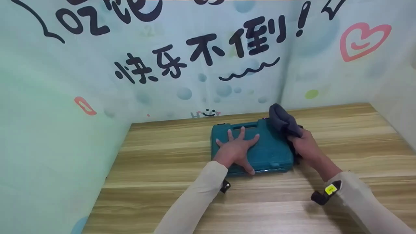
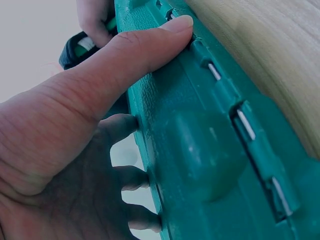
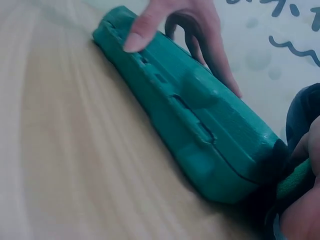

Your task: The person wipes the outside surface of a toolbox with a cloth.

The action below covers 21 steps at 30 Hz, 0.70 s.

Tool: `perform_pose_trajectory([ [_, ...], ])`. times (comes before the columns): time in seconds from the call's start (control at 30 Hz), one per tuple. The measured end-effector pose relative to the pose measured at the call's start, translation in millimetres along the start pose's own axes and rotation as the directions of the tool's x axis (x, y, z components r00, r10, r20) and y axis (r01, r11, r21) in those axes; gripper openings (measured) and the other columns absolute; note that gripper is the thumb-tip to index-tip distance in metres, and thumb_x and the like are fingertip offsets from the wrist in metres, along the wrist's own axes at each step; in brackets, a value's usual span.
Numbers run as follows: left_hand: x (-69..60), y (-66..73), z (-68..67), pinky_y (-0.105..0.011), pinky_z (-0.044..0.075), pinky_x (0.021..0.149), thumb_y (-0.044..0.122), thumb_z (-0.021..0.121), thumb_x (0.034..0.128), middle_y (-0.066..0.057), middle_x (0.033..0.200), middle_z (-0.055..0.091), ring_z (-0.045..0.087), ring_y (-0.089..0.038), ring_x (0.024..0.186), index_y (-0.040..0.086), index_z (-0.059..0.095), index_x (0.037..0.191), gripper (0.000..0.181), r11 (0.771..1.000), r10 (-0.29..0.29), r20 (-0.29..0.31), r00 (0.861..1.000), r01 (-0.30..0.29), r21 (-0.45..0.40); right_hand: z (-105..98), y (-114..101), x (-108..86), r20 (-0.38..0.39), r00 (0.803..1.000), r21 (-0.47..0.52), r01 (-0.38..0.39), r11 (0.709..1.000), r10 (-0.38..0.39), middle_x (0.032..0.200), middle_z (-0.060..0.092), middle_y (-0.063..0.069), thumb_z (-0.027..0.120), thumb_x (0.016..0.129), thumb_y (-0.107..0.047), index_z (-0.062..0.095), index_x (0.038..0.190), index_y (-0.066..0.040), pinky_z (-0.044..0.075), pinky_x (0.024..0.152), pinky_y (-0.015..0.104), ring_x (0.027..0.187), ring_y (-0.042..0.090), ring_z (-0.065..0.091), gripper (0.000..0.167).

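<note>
A teal hard plastic case (image 1: 271, 151) lies flat on the wooden table, its handle cut-out on the far side and its hinged edge facing me. My left hand (image 1: 234, 150) rests on the lid with its fingers spread. In the left wrist view, its thumb (image 2: 135, 52) lies along the hinged edge. At the case's right end my right hand (image 1: 307, 146) grips a folded dark blue-grey cloth (image 1: 281, 118), which lies against the lid's far right corner. Some green shows beside the fingers in the right wrist view; what it belongs to I cannot tell.
The wooden table (image 1: 162, 162) extends around the case. Behind it hangs a pale printed curtain (image 1: 156, 94) with dark lettering, and pale walls close off both sides. Dark camera mounts (image 1: 321, 197) sit at both wrists.
</note>
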<state>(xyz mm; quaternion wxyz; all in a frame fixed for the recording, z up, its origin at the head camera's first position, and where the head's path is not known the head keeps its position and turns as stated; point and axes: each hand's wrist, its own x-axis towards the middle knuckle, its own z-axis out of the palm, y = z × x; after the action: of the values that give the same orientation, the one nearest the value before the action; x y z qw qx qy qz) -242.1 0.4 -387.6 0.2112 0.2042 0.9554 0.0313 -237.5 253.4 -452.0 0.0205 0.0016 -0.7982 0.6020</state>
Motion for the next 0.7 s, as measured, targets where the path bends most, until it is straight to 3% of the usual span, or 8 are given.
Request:
perform_pose_trajectory([
  [0.13, -0.1, -0.4, 0.0, -0.081, 0.01, 0.103, 0.056, 0.09, 0.0699, -0.003, 0.169, -0.01, -0.011, -0.047, 0.148, 0.048, 0.009, 0.161, 0.122, 1.0, 0.006, 0.007, 1.0, -0.006, 0.006, 0, 1, 11.1, -0.003, 1.0, -0.013, -0.004, 1.0, 0.004, 0.093, 0.047, 0.016, 0.049, 0.099, -0.002, 0.054, 0.119, 0.01, 0.04, 0.068, 0.033, 0.079, 0.028, 0.05, 0.024],
  [0.37, 0.5, -0.5, 0.7, -0.08, 0.01, 0.103, 0.057, 0.089, 0.0703, -0.002, 0.169, -0.009, -0.01, -0.047, 0.148, 0.05, 0.009, 0.161, 0.121, 1.0, 0.009, 0.008, 1.0, -0.009, 0.002, 2, 3, 24.6, -0.025, 1.0, -0.041, 0.014, 0.999, -0.015, 0.116, 0.051, 0.024, 0.047, 0.098, 0.0, 0.055, 0.13, 0.014, 0.036, 0.089, 0.034, 0.104, 0.034, 0.046, 0.036],
  [0.7, -0.1, -1.8, 0.2, -0.081, 0.01, 0.102, 0.058, 0.09, 0.0679, -0.002, 0.169, -0.009, -0.01, -0.048, 0.148, 0.052, 0.012, 0.159, 0.12, 1.0, 0.007, -0.004, 1.0, -0.007, -0.016, 6, 9, 15.9, -0.028, 0.997, -0.001, 0.067, 0.998, -0.067, 0.114, 0.051, 0.022, 0.047, 0.097, 0.006, 0.054, 0.126, 0.018, 0.037, 0.089, 0.031, 0.102, 0.03, 0.046, 0.032],
])
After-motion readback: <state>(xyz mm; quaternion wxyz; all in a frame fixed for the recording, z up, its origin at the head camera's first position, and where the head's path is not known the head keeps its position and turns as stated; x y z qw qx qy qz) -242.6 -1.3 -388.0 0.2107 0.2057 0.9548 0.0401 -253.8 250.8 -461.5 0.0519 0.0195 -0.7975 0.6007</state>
